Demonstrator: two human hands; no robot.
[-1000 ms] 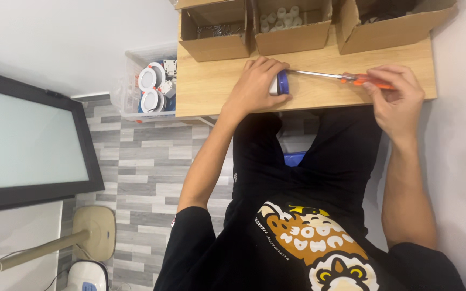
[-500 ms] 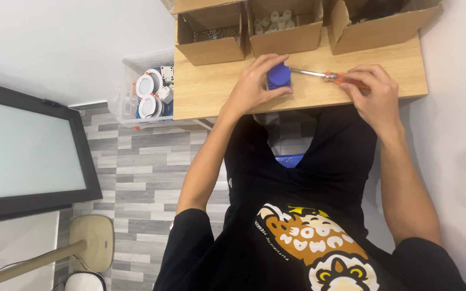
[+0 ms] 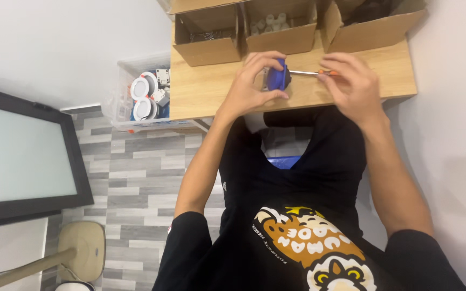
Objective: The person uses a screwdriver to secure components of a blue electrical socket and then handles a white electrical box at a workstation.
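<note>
Plainly, the blue part (image 3: 279, 76) sat on the wooden desk (image 3: 211, 91), near its front edge and just before the middle cardboard box (image 3: 279, 33); the left hand (image 3: 252, 83) was curled around it, fingers over the top and thumb beneath, gripping it firmly; the right hand (image 3: 351, 83) was closed on the orange handle of a screwdriver (image 3: 311, 73), whose thin metal shaft ran level to the part, the tip touching it or hidden just inside; judging by that, the fastening was in hand and not finished, though how far any screw had gone could not be told; behind stood two more open boxes, the left box (image 3: 203, 40) holding dark bits and the right box (image 3: 373, 24) something dark too; beside the desk a clear plastic bin (image 3: 136, 108) held round white fittings; a dark-framed screen (image 3: 22, 156) leaned at the left above the grey tiled floor (image 3: 136, 178); compared with half a second earlier, both hands had drawn a little closer together on the desk, the right hand covering more of the handle, while the part stayed in the same spot.
</note>
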